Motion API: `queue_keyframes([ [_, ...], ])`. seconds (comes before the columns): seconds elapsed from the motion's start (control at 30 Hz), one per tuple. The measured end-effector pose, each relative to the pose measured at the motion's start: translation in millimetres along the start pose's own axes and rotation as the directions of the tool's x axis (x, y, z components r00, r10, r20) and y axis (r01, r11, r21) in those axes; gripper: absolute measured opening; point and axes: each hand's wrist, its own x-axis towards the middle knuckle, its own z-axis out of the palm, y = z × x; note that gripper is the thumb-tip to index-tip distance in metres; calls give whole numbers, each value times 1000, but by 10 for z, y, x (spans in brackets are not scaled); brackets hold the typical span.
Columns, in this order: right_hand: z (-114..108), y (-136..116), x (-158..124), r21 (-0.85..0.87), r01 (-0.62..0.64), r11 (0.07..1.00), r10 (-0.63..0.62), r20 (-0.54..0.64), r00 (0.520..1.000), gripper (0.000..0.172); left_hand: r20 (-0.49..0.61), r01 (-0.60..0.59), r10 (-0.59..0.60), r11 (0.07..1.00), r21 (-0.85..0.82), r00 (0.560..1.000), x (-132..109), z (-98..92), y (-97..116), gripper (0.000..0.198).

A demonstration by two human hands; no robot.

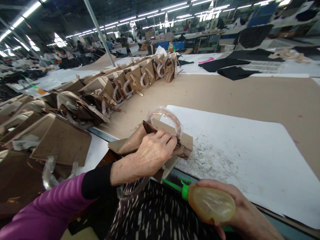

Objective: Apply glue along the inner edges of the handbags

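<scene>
A brown handbag (130, 141) lies tilted at the table's near edge, its upper handle (166, 115) wrapped in clear plastic. My left hand (156, 150) is closed over the bag's edge, with the fingertips curled out of sight. Low on the right, my right hand (232, 200) grips a squeeze bottle (211, 203) of amber liquid, probably glue. The bottle has a green cap and a long green nozzle, which points left at the underside of the bag. Whether the nozzle's tip touches the bag I cannot tell. A second plastic-wrapped handle hangs below my left wrist.
Rows of similar brown handbags (133, 78) stand along the left side. A white sheet (240, 140) with dark scraps on it lies over brown board (250, 93). Black cut pieces (225, 63) lie farther back. A metal pole (100, 33) rises behind the bags; people work in the distance.
</scene>
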Motion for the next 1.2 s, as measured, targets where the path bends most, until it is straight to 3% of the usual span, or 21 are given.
queue_keyframes([
  [0.17, 11, 71, -55, 99, 4, 995, -8, 37, 999, 54, 30, -4, 4, 1000, -12, 1000, -10, -13, -12, 18],
  [0.4, 193, 105, -189, 321, 77, 944, -27, -158, 987, 61, 1, -4, 4, 1000, 2, 1000, -9, 3, -7, 18],
  [0.67, 108, 196, -200, 294, 70, 953, -37, -118, 992, 62, 3, 12, -12, 1000, -5, 1000, -12, 12, -7, 21],
  [0.77, 80, 236, -212, 290, 70, 955, -24, -160, 987, 63, 1, 10, -10, 1000, -9, 1000, -11, 6, -10, 22],
  [1.0, 190, 209, -161, 285, 56, 957, -14, -148, 989, 66, -34, 7, -7, 1000, 10, 999, 0, 1, -7, 17],
  [1.2, 256, 219, -209, 300, -21, 954, 83, -193, 978, 71, -30, 4, -4, 1000, 8, 1000, -12, 25, 1, 17],
])
